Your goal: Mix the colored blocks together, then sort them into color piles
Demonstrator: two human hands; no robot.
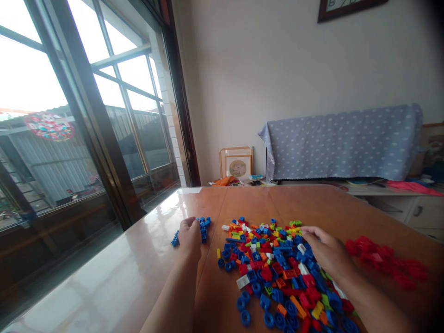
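My left hand (190, 236) is curled, knuckles up, fingertips pressed down into a small cluster of blue bricks (204, 225). From this angle I cannot tell whether a piece is pinched between thumb and fingers or whether they only rest on top. One more blue piece lies just outside my wrist. My right hand (324, 252) lies flat and loose over the far side of the mixed pile (270, 268), fingers half bent with the tips among blue and green pieces. Its palm hides what is under it, so I cannot say whether it has hold of anything either.

The mixed pile spreads between my two hands and runs back toward my right forearm, with blue wheels scattered along its near edge. Beyond my right hand, well apart from the pile, sits a heap of red bricks (385, 261). All of it rests on the glossy wooden table (138, 277).

To do this well, I judge the right fingers should pick one blue piece at a time rather than rake, since reds and oranges lie touching the blues. The left should hold its cluster tight so nothing slides on the slick top.
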